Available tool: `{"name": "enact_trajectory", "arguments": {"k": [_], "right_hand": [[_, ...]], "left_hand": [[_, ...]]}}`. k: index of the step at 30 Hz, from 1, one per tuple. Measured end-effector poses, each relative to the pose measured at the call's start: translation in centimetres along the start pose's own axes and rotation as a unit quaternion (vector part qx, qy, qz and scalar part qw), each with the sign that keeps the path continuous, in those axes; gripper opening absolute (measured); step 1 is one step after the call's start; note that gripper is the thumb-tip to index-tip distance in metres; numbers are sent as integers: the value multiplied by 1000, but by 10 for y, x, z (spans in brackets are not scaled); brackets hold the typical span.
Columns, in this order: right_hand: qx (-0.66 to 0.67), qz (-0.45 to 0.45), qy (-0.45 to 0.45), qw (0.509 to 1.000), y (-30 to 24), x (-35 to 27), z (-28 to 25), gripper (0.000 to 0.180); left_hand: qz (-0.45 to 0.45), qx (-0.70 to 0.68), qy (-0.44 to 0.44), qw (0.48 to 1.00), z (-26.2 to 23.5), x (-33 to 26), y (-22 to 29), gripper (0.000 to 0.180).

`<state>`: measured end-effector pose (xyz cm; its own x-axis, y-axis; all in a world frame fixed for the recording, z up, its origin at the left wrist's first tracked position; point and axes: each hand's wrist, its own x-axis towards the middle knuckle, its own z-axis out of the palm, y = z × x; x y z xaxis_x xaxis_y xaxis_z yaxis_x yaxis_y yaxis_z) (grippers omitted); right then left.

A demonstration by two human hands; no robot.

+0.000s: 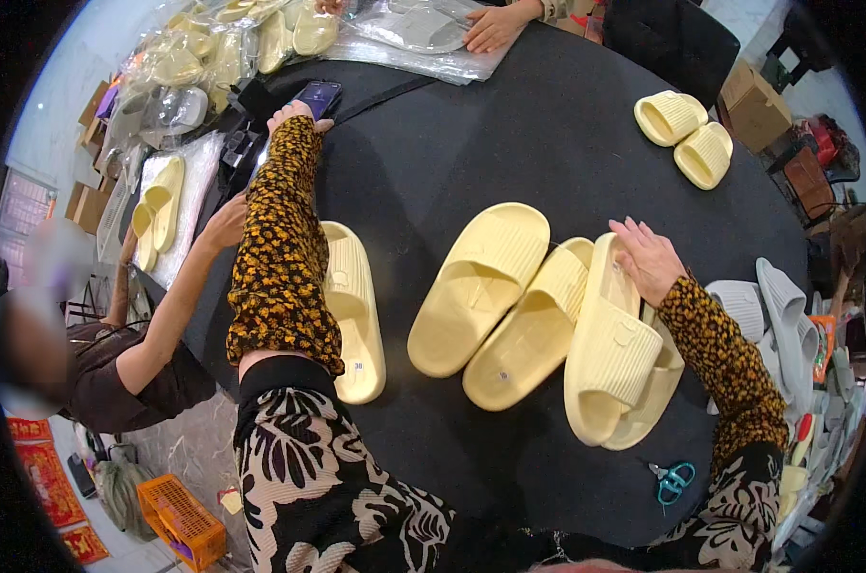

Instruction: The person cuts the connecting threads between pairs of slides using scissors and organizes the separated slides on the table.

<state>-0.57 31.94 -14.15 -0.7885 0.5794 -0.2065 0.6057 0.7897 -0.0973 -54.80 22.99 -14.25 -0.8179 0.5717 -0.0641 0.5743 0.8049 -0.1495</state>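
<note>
My left hand reaches to the far left of the table, at the near edge of a phone with a lit screen. Whether its fingers grip the phone is hard to see. On the right, my right hand is at the heel end of a pale yellow slipper, thumb over its inner side. This slipper overlaps another yellow slipper beneath it. To their left lie a slipper and a wider slipper side by side. One more slipper is partly covered by my left sleeve.
Teal-handled scissors lie near the front right of the black table. A yellow pair sits at the far right, grey slippers at the right edge. Bagged slippers pile up far left. Co-workers' hands work across and left.
</note>
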Motion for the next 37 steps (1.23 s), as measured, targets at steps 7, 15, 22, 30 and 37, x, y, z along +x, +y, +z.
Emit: {"name": "enact_trajectory", "arguments": {"k": [7,15,22,30,37], "right_hand": [[7,31,-5,999,19,-17,11,44],[-23,1,29,999,37,-22,28,45],[-12,27,-6,1000,29,-17,20,47],[91,-8,-48,995,31,-8,13,51],[669,-95,72,733,10,-31,-35,68]], "left_hand": [[-36,16,-96,995,-2,-2,30,84],[-53,1,-31,998,16,-1,51,85],[-49,-50,58,996,1,6,32,91],[115,-264,204,936,-33,-111,71,104],[359,-413,232,804,-46,-326,161,98]]}}
